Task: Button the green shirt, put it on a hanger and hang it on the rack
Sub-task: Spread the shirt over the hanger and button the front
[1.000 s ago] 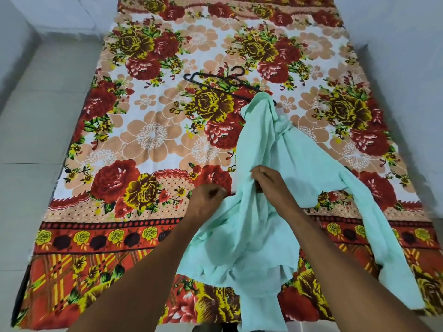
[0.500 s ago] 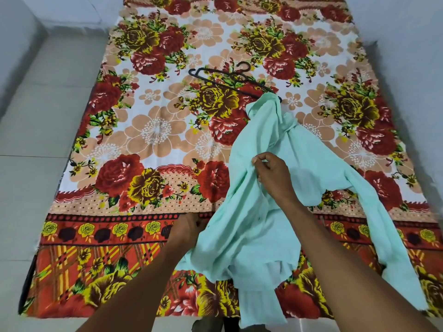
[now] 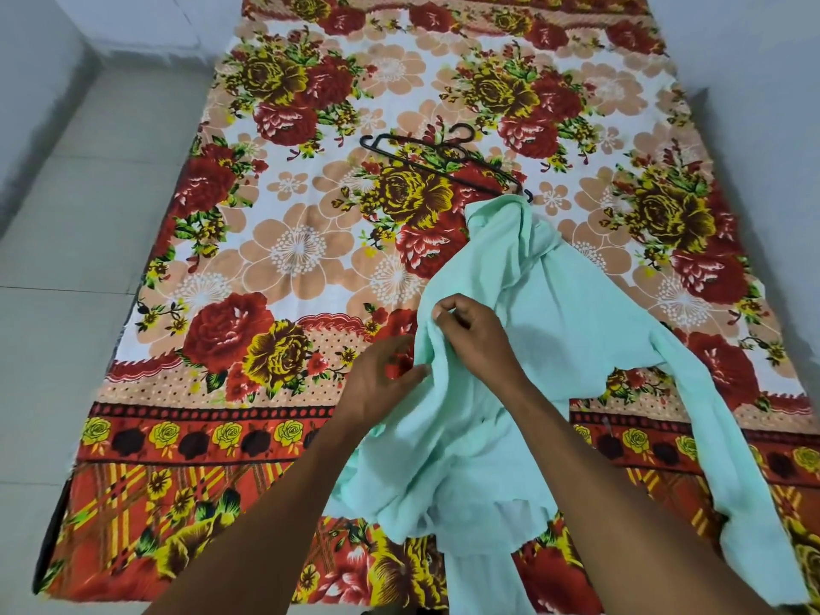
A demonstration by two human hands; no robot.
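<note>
The green shirt is spread crumpled over the near right part of a bed covered by a floral sheet, one sleeve trailed toward the near right corner. A fold of the shirt's left edge is pinched between curled fingers and thumb of the right hand. The same edge, just below, is touched by the left hand, fingers bent toward the cloth; whether it is actually gripped cannot be told. A black hanger is laid flat further up the bed, its right end touched by the shirt's far tip
</note>
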